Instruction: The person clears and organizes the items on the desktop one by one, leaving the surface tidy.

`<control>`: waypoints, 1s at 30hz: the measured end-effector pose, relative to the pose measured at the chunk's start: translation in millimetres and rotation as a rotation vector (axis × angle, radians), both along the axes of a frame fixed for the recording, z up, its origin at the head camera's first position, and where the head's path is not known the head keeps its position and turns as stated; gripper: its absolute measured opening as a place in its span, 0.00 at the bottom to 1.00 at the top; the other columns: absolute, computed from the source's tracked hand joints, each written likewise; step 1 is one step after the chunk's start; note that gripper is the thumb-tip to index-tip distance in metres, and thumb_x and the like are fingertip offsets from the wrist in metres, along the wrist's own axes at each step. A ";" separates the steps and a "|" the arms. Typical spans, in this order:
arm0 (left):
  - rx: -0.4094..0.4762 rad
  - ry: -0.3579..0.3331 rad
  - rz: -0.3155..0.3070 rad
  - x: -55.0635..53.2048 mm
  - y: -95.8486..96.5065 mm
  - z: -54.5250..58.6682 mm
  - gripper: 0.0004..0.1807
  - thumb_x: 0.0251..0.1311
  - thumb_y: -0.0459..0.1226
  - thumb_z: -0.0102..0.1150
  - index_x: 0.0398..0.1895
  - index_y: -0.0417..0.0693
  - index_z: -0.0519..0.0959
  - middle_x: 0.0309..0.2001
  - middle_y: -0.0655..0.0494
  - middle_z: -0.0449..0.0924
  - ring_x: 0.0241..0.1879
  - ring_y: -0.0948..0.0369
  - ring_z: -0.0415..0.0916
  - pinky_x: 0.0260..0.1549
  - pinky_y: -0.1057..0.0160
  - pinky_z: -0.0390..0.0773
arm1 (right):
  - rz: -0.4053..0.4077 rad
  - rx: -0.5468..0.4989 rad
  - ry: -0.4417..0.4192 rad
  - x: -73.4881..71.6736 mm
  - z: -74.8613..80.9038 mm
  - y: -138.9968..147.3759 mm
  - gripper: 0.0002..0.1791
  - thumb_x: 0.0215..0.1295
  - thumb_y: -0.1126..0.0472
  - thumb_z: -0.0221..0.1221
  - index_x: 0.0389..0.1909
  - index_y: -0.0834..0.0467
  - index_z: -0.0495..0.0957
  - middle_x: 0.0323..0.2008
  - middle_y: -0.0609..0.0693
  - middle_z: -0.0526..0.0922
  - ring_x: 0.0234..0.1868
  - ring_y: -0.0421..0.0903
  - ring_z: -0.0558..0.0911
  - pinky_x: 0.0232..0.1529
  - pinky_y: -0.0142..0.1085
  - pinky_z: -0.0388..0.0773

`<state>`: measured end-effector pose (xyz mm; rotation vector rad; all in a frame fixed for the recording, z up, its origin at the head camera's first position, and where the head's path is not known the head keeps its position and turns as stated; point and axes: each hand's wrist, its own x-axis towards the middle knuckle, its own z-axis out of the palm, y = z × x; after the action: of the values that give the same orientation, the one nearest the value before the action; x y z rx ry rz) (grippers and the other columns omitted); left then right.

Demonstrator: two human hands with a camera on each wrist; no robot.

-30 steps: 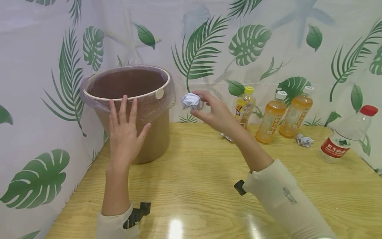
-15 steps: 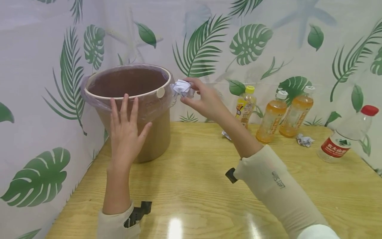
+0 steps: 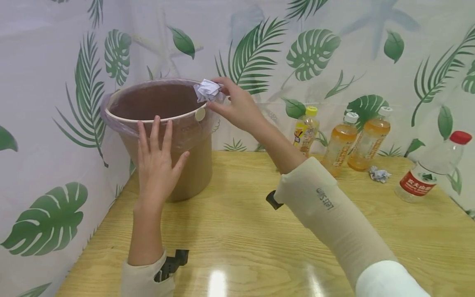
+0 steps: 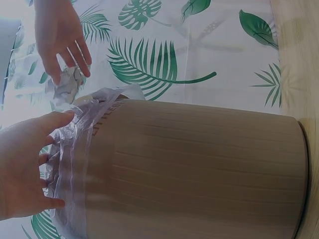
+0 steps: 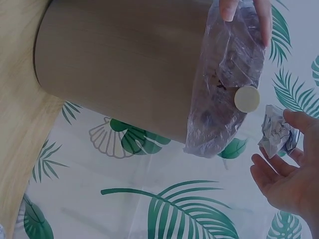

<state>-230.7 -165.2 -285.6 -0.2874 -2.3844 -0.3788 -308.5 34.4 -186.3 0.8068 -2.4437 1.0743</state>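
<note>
A brown trash can [image 3: 196, 173] stands at the back left of the table, a thin clear bag [image 3: 182, 138] folded over its pale rim. My left hand [image 3: 156, 171] rests on the near side of the can, its fingers straight and spread with the tips at the rim. In my right hand [image 3: 237, 105] a crumpled paper ball [image 3: 208, 90] is pinched between thumb and fingers. The ball overlaps the right part of the can's rim in the head view. Seen from the right wrist, the paper ball [image 5: 277, 132] is just beyond the rim's round cream button [image 5: 247, 99].
Right of the can stand a yellow-capped bottle [image 3: 306, 130] and two white-capped bottles of orange drink [image 3: 339, 144] [image 3: 370, 138]. Another crumpled paper ball [image 3: 379, 174] lies beside them. A red-capped clear bottle [image 3: 432, 171] leans at the far right. A leaf-print sheet [image 3: 256, 24] hangs behind the wooden table [image 3: 230, 231].
My right hand has carried the paper ball leftward and up, from beside the can to its right rim. The left hand has stayed at the can.
</note>
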 end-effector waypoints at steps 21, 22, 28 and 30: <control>-0.011 -0.009 0.003 -1.2 -0.3 0.2 0.42 0.61 0.50 0.53 0.72 0.49 0.44 0.72 0.54 0.27 0.67 0.50 0.17 0.63 0.48 0.35 | -0.016 -0.003 -0.038 -27.1 -4.5 -43.0 0.30 0.57 0.56 0.63 0.60 0.57 0.65 0.47 0.55 0.77 0.46 0.45 0.75 0.41 0.32 0.72; -0.012 -0.009 0.004 -1.1 -0.4 0.2 0.43 0.61 0.50 0.54 0.72 0.48 0.44 0.72 0.54 0.27 0.67 0.50 0.17 0.63 0.48 0.35 | -0.011 -0.004 -0.040 -27.6 -6.0 -44.1 0.30 0.57 0.57 0.63 0.60 0.58 0.65 0.47 0.55 0.77 0.44 0.44 0.75 0.40 0.32 0.72; -0.014 0.009 -0.002 -0.7 -1.1 0.1 0.43 0.60 0.49 0.55 0.72 0.48 0.45 0.72 0.53 0.27 0.67 0.50 0.18 0.64 0.50 0.34 | -0.003 -0.002 -0.071 -27.6 -11.9 -49.6 0.31 0.58 0.58 0.63 0.61 0.58 0.64 0.48 0.56 0.77 0.42 0.44 0.75 0.38 0.31 0.72; -0.014 0.016 -0.004 -0.5 -1.3 0.1 0.43 0.60 0.48 0.55 0.72 0.48 0.45 0.72 0.53 0.27 0.67 0.50 0.18 0.64 0.50 0.33 | -0.004 -0.003 -0.080 -27.1 -12.3 -51.1 0.31 0.58 0.58 0.63 0.62 0.57 0.64 0.48 0.57 0.76 0.42 0.45 0.76 0.38 0.32 0.73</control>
<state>-231.2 -166.6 -285.5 -0.3008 -2.3717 -0.3611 -335.6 -16.7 -198.6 0.7722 -2.5079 1.1285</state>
